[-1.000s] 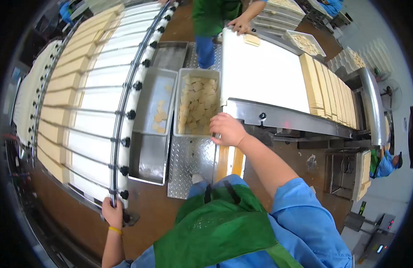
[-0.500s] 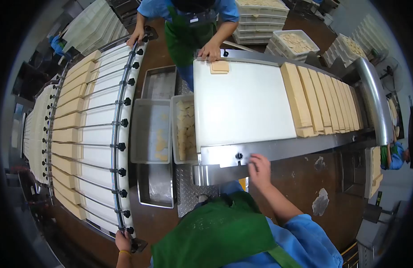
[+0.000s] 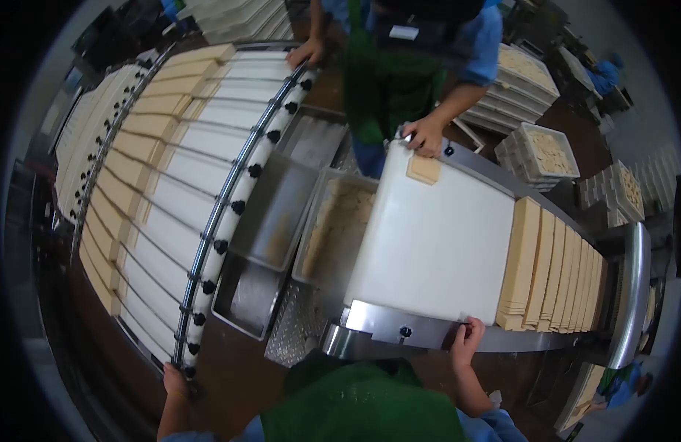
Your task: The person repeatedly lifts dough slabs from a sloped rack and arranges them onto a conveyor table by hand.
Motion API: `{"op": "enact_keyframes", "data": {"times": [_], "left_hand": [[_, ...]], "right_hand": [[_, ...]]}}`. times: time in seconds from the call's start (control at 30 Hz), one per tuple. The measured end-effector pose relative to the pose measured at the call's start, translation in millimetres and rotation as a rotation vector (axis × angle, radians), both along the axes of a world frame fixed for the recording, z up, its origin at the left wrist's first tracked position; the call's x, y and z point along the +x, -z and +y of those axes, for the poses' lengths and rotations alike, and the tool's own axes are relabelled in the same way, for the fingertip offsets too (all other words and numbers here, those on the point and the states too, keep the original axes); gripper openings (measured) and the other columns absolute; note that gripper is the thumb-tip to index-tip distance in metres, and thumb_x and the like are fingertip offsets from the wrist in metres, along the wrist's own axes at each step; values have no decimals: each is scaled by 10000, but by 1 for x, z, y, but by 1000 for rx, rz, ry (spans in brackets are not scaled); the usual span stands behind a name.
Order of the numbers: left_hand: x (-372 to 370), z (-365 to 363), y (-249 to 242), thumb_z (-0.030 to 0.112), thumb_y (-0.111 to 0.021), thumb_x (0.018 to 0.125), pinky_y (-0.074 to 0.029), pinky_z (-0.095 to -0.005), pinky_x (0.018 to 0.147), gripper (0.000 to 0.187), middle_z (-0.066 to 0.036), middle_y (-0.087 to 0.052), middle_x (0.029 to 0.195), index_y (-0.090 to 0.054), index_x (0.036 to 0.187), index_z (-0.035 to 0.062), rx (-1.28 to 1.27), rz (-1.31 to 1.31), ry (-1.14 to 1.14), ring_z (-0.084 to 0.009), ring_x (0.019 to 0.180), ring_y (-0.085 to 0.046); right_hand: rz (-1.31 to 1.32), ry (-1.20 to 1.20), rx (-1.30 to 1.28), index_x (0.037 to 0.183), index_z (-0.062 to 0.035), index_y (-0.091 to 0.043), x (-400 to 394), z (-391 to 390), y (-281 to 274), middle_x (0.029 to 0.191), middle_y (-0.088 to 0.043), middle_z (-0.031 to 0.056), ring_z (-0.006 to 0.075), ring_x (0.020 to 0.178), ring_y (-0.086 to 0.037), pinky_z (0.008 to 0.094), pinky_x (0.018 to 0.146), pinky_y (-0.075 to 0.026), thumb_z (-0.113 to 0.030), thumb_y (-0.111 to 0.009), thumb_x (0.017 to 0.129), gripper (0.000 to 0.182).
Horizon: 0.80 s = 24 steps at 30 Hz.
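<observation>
My left hand [image 3: 175, 380] is closed around the lower end of a metal bar [image 3: 222, 199], which has black knobs along it. This bar borders the left conveyor [image 3: 241, 96], where stacked pale yellow sheets [image 3: 152, 107] lie between thin rods. My right hand [image 3: 468, 342] rests its fingertips on the steel side edge [image 3: 381, 322] of the right conveyor, fingers apart and holding nothing. On that conveyor's white belt [image 3: 436, 243] lies a small stack of pale squares [image 3: 423, 169], near a co-worker's hand [image 3: 426, 136]. Long pale strips [image 3: 524, 258] stand in rows farther right.
Between the conveyors are a bin of pale scraps [image 3: 337, 221], a grey bin [image 3: 270, 214] and a metal tray [image 3: 248, 295]. A co-worker in a green apron [image 3: 395, 96] stands opposite, other hand [image 3: 306, 53] on the bar. Stacked white crates [image 3: 535, 151] stand behind.
The view has turned, so both conveyors appear tilted and shifted. My right hand has moved right along the steel edge and now touches it. My left hand stays at the bar's end.
</observation>
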<state>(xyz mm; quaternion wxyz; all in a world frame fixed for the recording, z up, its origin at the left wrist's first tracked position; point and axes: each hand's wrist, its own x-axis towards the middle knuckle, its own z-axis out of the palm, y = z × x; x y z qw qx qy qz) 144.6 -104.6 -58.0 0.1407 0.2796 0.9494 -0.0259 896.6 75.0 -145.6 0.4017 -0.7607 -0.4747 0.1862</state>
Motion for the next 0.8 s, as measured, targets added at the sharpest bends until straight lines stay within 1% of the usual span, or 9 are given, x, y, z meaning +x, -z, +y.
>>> {"op": "enact_keyframes", "data": {"times": [0.17,0.43,0.47,0.5,0.53,0.57,0.6,0.73,0.8], "left_hand": [[10,7,-2,432,-164,978,-449,-533,801,536,-284,-617,973,-492,999,10,69,-13,-140,-470,940,-572],[-24,-10,25,299,-273,979,-492,-462,745,409,-256,-597,1070,-515,1033,-27,14,133,53,-396,914,-611],[36,29,-24,303,-295,976,-493,-436,711,429,-241,-625,988,-549,1024,-40,166,-36,-72,-343,884,-630],[8,20,-9,298,-327,969,-487,-432,721,418,-228,-641,933,-563,1000,-45,94,-213,-19,-322,875,-631],[10,23,-5,275,-394,942,-491,-445,707,377,-225,-647,941,-561,1015,-55,255,-203,-100,-322,835,-639],[-16,17,7,242,-450,918,-500,-442,716,327,-219,-650,938,-564,1031,-43,106,-118,34,-300,837,-646],[-8,30,-2,231,-505,887,-500,-461,759,290,-234,-650,953,-586,1014,-17,103,-195,-142,-341,878,-651],[14,63,-22,229,-518,876,-496,-468,762,278,-233,-649,946,-592,998,-10,-21,-126,-45,-354,885,-644],[30,71,-33,228,-525,870,-494,-471,764,273,-232,-648,943,-595,990,-6,-98,-103,13,-361,888,-640]], "right_hand": [[-16,-105,-46,1104,-14,-524,-15,11,-15,1176,-445,164,269,976,-503,338,838,-434,7,-558,820,287],[178,-81,2,1117,-30,-527,6,2,-24,1178,-403,129,175,886,-503,289,802,-446,13,-552,846,275],[167,-60,29,1118,-30,-526,15,-4,-24,1174,-405,127,175,884,-502,289,800,-446,9,-553,849,274],[152,-31,54,1119,-30,-525,23,-11,-24,1169,-407,126,176,883,-500,289,799,-447,5,-553,851,272],[99,11,53,1124,-31,-524,31,-19,-27,1137,-417,119,177,867,-497,288,794,-444,-14,-558,857,270],[148,102,51,1137,-32,-517,45,-32,-11,1097,-434,93,161,864,-487,281,799,-439,-49,-561,877,264],[216,223,105,1163,-40,-497,53,-39,5,1060,-448,71,138,840,-483,262,761,-439,-71,-565,892,282],[638,683,220,1246,-61,-422,77,-40,13,954,-476,11,74,765,-469,201,634,-416,-124,-576,924,362],[704,691,315,1265,-71,-401,85,-28,21,922,-471,3,60,729,-456,189,596,-399,-125,-577,927,384]]}}
